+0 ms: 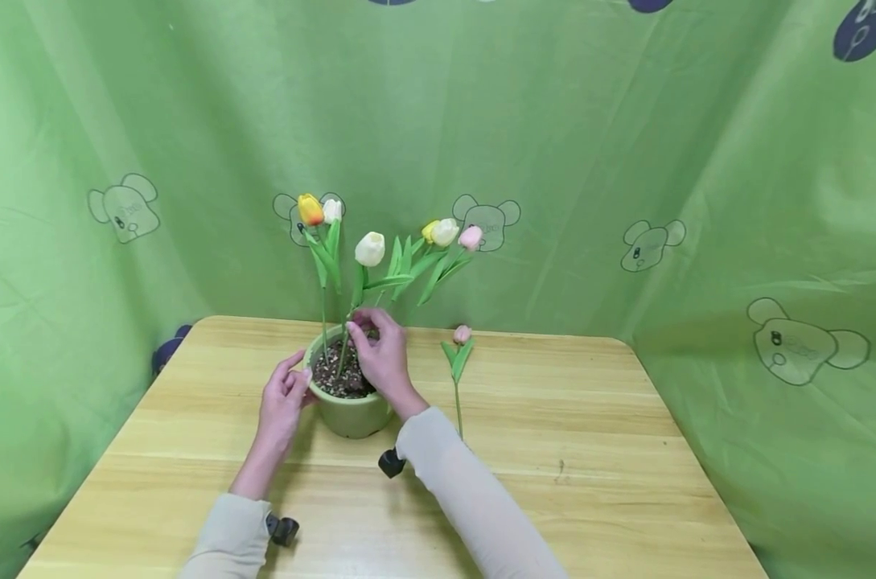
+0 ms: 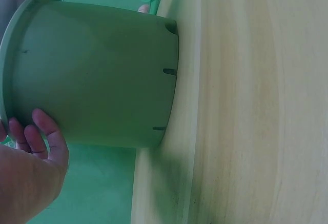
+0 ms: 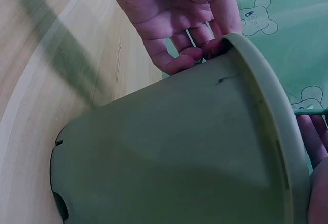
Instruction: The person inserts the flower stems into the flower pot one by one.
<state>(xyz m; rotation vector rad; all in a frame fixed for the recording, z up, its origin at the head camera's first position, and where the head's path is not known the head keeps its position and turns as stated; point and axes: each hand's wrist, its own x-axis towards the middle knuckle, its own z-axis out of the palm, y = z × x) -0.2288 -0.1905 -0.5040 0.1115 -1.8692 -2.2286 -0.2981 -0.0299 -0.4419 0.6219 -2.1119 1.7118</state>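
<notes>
A green plastic pot (image 1: pixel 347 414) filled with pebbles stands on the wooden table (image 1: pixel 590 450), with several artificial tulips standing in it. My left hand (image 1: pixel 298 374) holds the pot's left rim, thumb on top; its fingers (image 2: pixel 41 137) lie against the pot wall (image 2: pixel 102 75). My right hand (image 1: pixel 354 328) reaches over the pebbles and pinches the stem of the white tulip (image 1: pixel 369 248) low down. In the right wrist view the pot (image 3: pixel 169 152) fills the frame, with the left hand's fingers (image 3: pixel 179 55) curled under the far rim.
A loose pink tulip (image 1: pixel 458 362) lies on the table just right of the pot, bud pointing away from me. Green cloth with bear prints (image 1: pixel 626 161) hangs behind and on both sides. The table has rounded far corners.
</notes>
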